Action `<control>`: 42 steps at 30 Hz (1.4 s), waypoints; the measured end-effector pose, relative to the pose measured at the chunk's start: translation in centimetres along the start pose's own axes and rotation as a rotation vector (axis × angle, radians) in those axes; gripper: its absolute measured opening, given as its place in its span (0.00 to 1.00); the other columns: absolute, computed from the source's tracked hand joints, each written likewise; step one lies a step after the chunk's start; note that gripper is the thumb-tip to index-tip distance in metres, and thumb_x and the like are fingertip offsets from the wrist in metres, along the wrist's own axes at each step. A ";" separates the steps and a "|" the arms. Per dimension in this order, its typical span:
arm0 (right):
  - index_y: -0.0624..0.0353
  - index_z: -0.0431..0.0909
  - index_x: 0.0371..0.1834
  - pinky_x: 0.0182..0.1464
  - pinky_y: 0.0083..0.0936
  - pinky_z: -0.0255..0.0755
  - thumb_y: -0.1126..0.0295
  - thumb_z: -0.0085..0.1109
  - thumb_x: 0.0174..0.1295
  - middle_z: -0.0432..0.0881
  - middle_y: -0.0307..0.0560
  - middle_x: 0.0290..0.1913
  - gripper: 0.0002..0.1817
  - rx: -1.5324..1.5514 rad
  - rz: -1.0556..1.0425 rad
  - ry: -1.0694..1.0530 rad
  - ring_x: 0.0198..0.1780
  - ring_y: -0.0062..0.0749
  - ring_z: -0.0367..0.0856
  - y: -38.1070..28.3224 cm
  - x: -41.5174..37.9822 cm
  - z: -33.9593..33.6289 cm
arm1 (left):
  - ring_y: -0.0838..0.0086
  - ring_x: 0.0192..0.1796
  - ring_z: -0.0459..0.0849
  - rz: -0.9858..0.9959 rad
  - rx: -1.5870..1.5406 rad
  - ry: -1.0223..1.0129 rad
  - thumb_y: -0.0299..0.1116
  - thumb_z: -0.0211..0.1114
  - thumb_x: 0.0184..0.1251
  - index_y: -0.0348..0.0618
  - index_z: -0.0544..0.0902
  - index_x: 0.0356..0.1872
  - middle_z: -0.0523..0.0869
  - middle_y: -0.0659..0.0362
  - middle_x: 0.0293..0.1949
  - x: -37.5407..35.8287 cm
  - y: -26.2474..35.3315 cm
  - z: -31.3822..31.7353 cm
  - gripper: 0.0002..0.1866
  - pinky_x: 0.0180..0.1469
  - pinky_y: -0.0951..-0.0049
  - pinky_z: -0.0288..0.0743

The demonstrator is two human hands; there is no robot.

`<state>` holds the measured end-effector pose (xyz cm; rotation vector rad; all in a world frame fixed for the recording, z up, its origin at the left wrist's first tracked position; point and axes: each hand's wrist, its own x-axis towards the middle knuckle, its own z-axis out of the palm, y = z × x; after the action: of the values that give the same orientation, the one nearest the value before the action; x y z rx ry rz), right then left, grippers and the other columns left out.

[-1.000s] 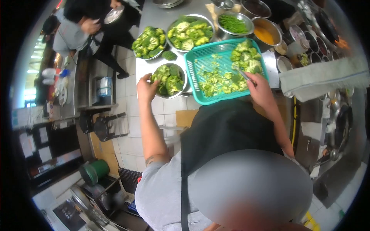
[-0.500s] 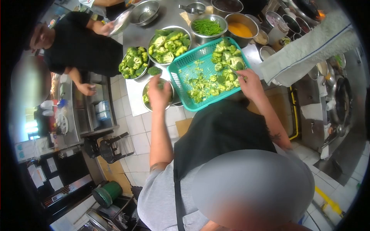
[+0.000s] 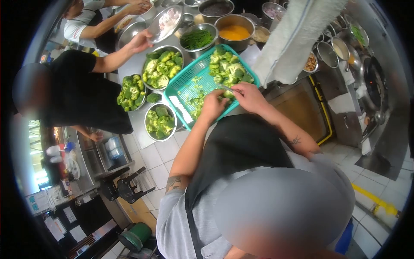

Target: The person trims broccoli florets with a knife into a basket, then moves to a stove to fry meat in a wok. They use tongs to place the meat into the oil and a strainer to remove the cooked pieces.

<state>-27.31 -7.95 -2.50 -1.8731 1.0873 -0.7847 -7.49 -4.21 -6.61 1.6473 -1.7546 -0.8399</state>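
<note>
My right hand [image 3: 250,97] is closed round a small knife [image 3: 225,87], its blade pointing left over the turquoise basket [image 3: 171,93]. Beside it, my left hand [image 3: 215,105] has its fingers curled round a broccoli piece [image 3: 228,94], which they partly hide. Cut broccoli [image 3: 225,67] is heaped at the basket's far right, and small trimmings [image 3: 197,103] lie across its left and near part. Left of my left hand, a metal bowl [image 3: 174,126] holds florets, with one loose broccoli floret [image 3: 154,98] just behind it.
Two more broccoli bowls [image 3: 182,64] [image 3: 144,97] stand to the left. Behind the basket are a bowl of green beans [image 3: 198,39] and a pot of orange liquid [image 3: 235,33]. A co-worker's hand [image 3: 140,42] holds a bowl of pale pieces [image 3: 167,23]. A towel [image 3: 282,47] hangs at right.
My left hand has moved from above the near bowl into the basket, beside the knife. The co-worker's bowl has come over the table. The view has shifted.
</note>
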 end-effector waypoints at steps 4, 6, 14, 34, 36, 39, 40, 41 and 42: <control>0.64 0.83 0.51 0.47 0.40 0.76 0.71 0.59 0.62 0.84 0.59 0.39 0.16 -0.007 -0.043 -0.106 0.43 0.54 0.84 0.4 1.2 -0.8 | 0.64 0.45 0.89 -0.304 -0.433 0.103 0.28 0.65 0.71 0.36 0.75 0.62 0.85 0.48 0.49 -2.0 1.1 -1.5 0.20 0.44 0.68 0.83; 0.63 0.83 0.52 0.46 0.40 0.77 0.71 0.59 0.61 0.84 0.59 0.39 0.16 -0.050 -0.106 -0.160 0.42 0.55 0.84 0.3 1.5 -0.9 | 0.61 0.48 0.89 -0.342 -0.813 0.227 0.24 0.61 0.72 0.37 0.71 0.64 0.82 0.48 0.54 -3.3 1.0 -1.8 0.21 0.47 0.67 0.84; 0.59 0.84 0.56 0.46 0.35 0.79 0.70 0.60 0.65 0.89 0.54 0.44 0.17 0.148 -0.101 -0.316 0.41 0.41 0.87 0.1 2.0 -2.0 | 0.73 0.48 0.83 -0.265 -1.279 0.180 0.20 0.61 0.71 0.42 0.67 0.69 0.79 0.56 0.53 -3.9 4.4 -2.8 0.26 0.48 0.74 0.79; 0.56 0.85 0.56 0.38 0.31 0.76 0.70 0.61 0.67 0.86 0.45 0.37 0.15 0.234 -0.126 -0.274 0.33 0.32 0.82 0.3 0.8 -4.0 | 0.76 0.56 0.77 -0.097 -0.844 0.090 0.26 0.64 0.72 0.39 0.72 0.69 0.78 0.56 0.64 -3.0 7.3 -2.9 0.25 0.56 0.73 0.73; 0.58 0.85 0.57 0.37 0.26 0.75 0.70 0.61 0.68 0.87 0.41 0.37 0.16 0.406 -0.018 -0.339 0.33 0.23 0.80 1.5 0.9 -3.1 | 0.76 0.55 0.78 -0.079 -0.904 0.083 0.27 0.64 0.73 0.39 0.71 0.70 0.79 0.56 0.62 -3.1 7.3 -3.0 0.25 0.56 0.74 0.73; 0.60 0.84 0.58 0.35 0.20 0.73 0.70 0.61 0.68 0.86 0.37 0.35 0.17 0.493 0.074 -0.401 0.31 0.16 0.76 1.8 1.0 -2.9 | 0.77 0.52 0.79 -0.074 -1.051 0.093 0.26 0.63 0.73 0.39 0.72 0.69 0.80 0.57 0.60 -3.5 7.3 -2.6 0.24 0.52 0.74 0.75; 0.60 0.84 0.58 0.33 0.19 0.72 0.70 0.61 0.68 0.85 0.36 0.34 0.17 0.497 0.144 -0.450 0.29 0.15 0.76 1.6 1.2 -3.3 | 0.77 0.51 0.79 -0.075 -1.110 0.099 0.25 0.62 0.74 0.39 0.73 0.68 0.81 0.57 0.59 -3.5 7.2 -2.5 0.23 0.50 0.74 0.75; 0.60 0.84 0.58 0.32 0.18 0.71 0.70 0.61 0.68 0.84 0.36 0.33 0.17 0.500 0.215 -0.500 0.28 0.15 0.75 1.3 1.3 -3.6 | 0.77 0.50 0.79 -0.087 -1.104 0.100 0.25 0.62 0.74 0.39 0.73 0.69 0.81 0.57 0.58 -3.5 7.1 -2.5 0.23 0.50 0.74 0.75; 0.60 0.84 0.59 0.31 0.17 0.70 0.70 0.60 0.68 0.83 0.35 0.32 0.17 0.551 0.251 -0.518 0.27 0.14 0.74 1.1 1.3 -3.6 | 0.77 0.50 0.80 -0.099 -1.098 0.100 0.25 0.62 0.74 0.39 0.72 0.69 0.82 0.57 0.57 -3.5 7.0 -2.5 0.24 0.49 0.74 0.76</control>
<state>-30.11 -10.65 -1.62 -1.3285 0.6676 -0.3658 -9.75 -0.60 0.39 0.9780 -0.8219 -1.3880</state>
